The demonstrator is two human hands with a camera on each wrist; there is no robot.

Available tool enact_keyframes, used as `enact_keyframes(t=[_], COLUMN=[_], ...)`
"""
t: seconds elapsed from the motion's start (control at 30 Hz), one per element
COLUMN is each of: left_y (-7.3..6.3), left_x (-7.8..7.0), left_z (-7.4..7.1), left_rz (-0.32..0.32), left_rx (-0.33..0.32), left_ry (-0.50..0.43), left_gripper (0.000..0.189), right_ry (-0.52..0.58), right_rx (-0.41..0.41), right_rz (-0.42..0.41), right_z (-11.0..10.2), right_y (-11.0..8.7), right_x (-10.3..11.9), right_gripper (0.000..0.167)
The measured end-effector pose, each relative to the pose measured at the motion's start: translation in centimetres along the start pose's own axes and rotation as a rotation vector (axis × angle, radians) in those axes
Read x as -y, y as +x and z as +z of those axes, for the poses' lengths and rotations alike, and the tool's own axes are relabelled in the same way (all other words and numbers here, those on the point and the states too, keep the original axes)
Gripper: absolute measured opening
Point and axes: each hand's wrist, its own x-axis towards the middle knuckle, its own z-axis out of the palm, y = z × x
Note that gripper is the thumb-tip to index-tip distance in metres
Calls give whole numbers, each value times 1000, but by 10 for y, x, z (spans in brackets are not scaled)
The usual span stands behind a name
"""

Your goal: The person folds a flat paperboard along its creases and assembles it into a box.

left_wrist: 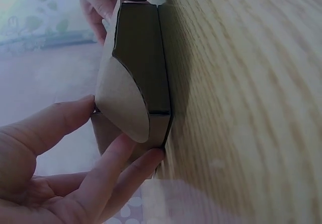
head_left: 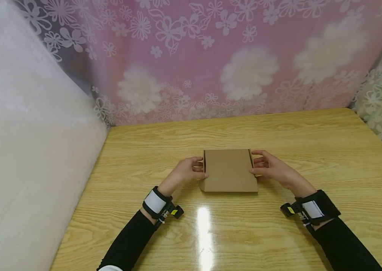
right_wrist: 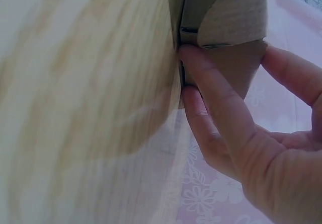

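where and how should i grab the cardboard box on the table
Best gripped, I'd say, by its two side walls, with the hands coming from left and right. The cardboard box lies flat on the wood-grain table, hiding its underside, while those walls face outward. Better avoid tugging the rounded flaps at its near corners.
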Motion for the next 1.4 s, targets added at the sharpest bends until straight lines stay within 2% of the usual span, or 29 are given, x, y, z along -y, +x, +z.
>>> enact_keyframes(t=[0.27,0.4,0.47,0.6,0.7,0.77,0.97,1.07,1.2,1.4], left_y=[-1,-3,-4,-6,-6,-6,-5,-3,2,10], left_x=[0,-2,-3,-5,-6,-6,3,10,16,17], left_z=[3,5,6,7,8,8,2,-3,-9,-15], left_rz=[26,87,134,205,218,223,254,255,224,256], left_rx=[-7,-13,-18,-24,-32,-30,16,43,58,103], left_ry=[39,70,115,251,332,351,328,257,184,183], left_gripper=[74,79,75,53,41,40,46,59,83,92], right_ry=[-28,-72,-118,-244,-328,-364,-372,-332,-277,-245], right_rx=[-22,-46,-61,-73,-73,-74,-62,-40,-16,8], right_rz=[-15,-67,-102,-179,-225,-247,-246,-210,-163,-150], right_z=[2,3,4,5,4,4,1,0,-2,-4], right_y=[0,-1,-1,-1,0,1,0,-1,-3,-3], right_x=[0,2,2,2,2,2,2,1,0,-3], right_gripper=[81,89,90,69,52,49,47,51,57,60])
